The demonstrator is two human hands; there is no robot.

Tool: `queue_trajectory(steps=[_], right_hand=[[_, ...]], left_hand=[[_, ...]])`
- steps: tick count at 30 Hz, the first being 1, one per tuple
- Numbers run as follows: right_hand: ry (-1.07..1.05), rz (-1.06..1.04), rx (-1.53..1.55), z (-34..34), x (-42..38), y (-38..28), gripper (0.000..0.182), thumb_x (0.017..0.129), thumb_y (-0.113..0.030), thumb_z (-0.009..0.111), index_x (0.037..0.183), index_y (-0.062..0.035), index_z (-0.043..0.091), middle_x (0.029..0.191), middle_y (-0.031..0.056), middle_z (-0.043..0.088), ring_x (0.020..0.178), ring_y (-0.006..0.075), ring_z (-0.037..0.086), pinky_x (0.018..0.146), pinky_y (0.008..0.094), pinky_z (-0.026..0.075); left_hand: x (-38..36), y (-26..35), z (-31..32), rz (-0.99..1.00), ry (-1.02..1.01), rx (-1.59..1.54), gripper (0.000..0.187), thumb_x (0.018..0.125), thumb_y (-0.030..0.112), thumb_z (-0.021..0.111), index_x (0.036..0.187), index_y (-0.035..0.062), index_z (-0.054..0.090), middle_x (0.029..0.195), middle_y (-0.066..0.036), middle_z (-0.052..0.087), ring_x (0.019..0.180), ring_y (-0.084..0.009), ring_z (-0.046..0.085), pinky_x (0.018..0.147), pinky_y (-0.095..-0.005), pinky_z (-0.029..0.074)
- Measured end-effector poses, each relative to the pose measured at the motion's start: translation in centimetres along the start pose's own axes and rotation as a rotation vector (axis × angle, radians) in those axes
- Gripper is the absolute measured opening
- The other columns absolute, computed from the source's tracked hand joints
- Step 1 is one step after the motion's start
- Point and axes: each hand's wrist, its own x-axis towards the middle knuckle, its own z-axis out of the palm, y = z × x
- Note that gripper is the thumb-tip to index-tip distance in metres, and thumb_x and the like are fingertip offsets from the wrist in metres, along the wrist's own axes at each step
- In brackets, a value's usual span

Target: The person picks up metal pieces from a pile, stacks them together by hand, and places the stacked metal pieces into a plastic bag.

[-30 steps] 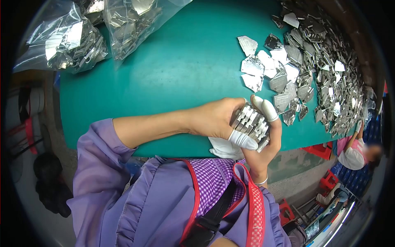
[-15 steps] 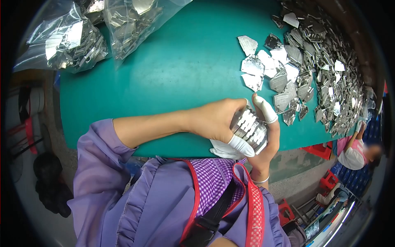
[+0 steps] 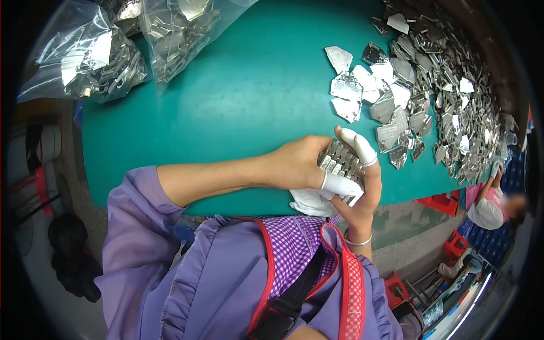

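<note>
A stack of small silvery metal plates (image 3: 341, 160) is held between my two hands, close to the table's near edge. My left hand (image 3: 300, 163) closes round the stack from the left, its thumb in a white finger cot lying across the plates. My right hand (image 3: 365, 190) grips the same stack from the right, with white cots on its raised fingertips. Parts of both hands' fingers are hidden behind the plates. A white cloth (image 3: 310, 203) lies just below my left hand. Beyond the hands, loose angular metal plates (image 3: 347, 86) lie spread on the green table (image 3: 226, 113).
A large heap of metal plates (image 3: 459, 113) covers the table's right side. Two clear plastic bags of metal parts, one on the left (image 3: 107, 62) and another beside it (image 3: 175, 39), stand at the far left. A co-worker (image 3: 490, 207) is at the right end, near red stools (image 3: 445, 203).
The stack has turned in my hands, so its plate edges face differently. My left thumb has slid further right across it, and my right fingers have shifted slightly left.
</note>
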Motion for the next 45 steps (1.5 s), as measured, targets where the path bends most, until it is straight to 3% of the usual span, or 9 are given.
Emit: queue_trajectory(steps=[8,12,19,24,27,32,38,41,45], right_hand=[[-0.052,0.014,-0.029,-0.2,-0.1,0.1,0.072,0.058,-0.004,0.081,0.122,0.0012,0.050,0.119,0.0175,0.058,0.106,0.0301,0.058,0.088,0.0356,0.047],[0.065,0.107,0.061,0.1,-0.7,0.4,0.073,0.061,-0.006,0.084,0.124,0.0025,0.048,0.117,0.0147,0.058,0.101,0.0211,0.060,0.087,0.0318,0.050],[0.106,0.226,0.180,0.3,-1.0,0.3,0.078,0.059,-0.006,0.084,0.127,0.0027,0.046,0.118,0.0141,0.057,0.104,0.0204,0.059,0.088,0.0326,0.050],[0.063,0.146,0.242,0.8,-0.4,0.2,0.077,0.062,-0.004,0.082,0.129,0.0014,0.043,0.119,0.0162,0.057,0.109,0.0246,0.058,0.090,0.0339,0.049],[0.004,0.156,0.138,0.5,-0.6,0.2,0.077,0.063,-0.002,0.080,0.130,0.0014,0.041,0.120,0.0170,0.056,0.108,0.0257,0.059,0.090,0.0337,0.049],[-0.033,0.109,0.125,0.6,-0.3,0.5,0.077,0.064,-0.001,0.077,0.131,0.0016,0.040,0.124,0.0191,0.053,0.113,0.0274,0.054,0.096,0.0360,0.044],[-0.043,0.173,0.329,0.1,0.2,-0.7,0.135,0.046,-0.035,0.092,0.145,-0.0020,0.007,0.141,0.0220,0.032,0.126,0.0319,0.041,0.101,0.0410,0.039],[0.243,0.470,0.519,-0.1,1.8,-3.1,0.126,0.056,-0.069,0.072,0.143,0.0018,0.015,0.133,0.0254,0.040,0.125,0.0341,0.041,0.101,0.0415,0.039],[0.039,0.730,0.877,-1.9,0.3,-1.4,0.116,0.062,-0.075,0.063,0.135,0.0080,0.029,0.128,0.0194,0.047,0.117,0.0256,0.050,0.098,0.0363,0.042]], left_hand=[[-0.1,-0.2,0.4,0.060,0.000,0.069,0.059,0.079,0.028,0.073,0.122,0.0000,0.045,0.108,-0.007,0.058,0.096,-0.0130,0.057,0.083,-0.0282,0.047],[-0.2,0.5,0.1,-0.128,-0.111,-0.614,0.051,0.095,0.039,0.047,0.132,0.0045,0.039,0.122,-0.012,0.053,0.109,-0.0195,0.057,0.093,-0.0353,0.049],[0.2,0.5,0.1,-0.177,-0.068,-0.648,0.055,0.092,0.046,0.051,0.124,0.0019,0.046,0.116,-0.013,0.057,0.104,-0.0204,0.059,0.086,-0.0366,0.051],[0.2,0.6,0.0,-0.253,-0.098,-0.597,0.049,0.090,0.037,0.059,0.124,0.0041,0.047,0.114,-0.008,0.057,0.105,-0.0155,0.058,0.089,-0.0308,0.050],[0.1,0.2,0.6,-0.126,-0.075,-0.522,0.052,0.076,0.009,0.075,0.120,0.0034,0.048,0.110,-0.006,0.058,0.101,-0.0137,0.058,0.087,-0.0290,0.049],[0.1,-0.7,0.7,-0.042,0.009,-0.397,0.059,0.069,0.006,0.079,0.118,0.0027,0.047,0.107,-0.005,0.059,0.097,-0.0137,0.059,0.085,-0.0290,0.049],[-0.1,-0.7,0.6,0.042,0.141,-0.184,0.062,0.062,0.010,0.084,0.113,0.0033,0.049,0.101,-0.005,0.060,0.093,-0.0112,0.060,0.082,-0.0274,0.049],[-0.3,-0.6,0.6,0.171,0.187,-0.046,0.060,0.060,0.011,0.085,0.109,0.0033,0.051,0.098,-0.004,0.062,0.090,-0.0105,0.060,0.081,-0.0271,0.049],[-0.3,0.0,-0.1,0.813,0.204,0.613,0.061,0.060,0.013,0.079,0.115,0.0057,0.054,0.101,-0.011,0.061,0.091,-0.0267,0.062,0.081,-0.0346,0.051]])
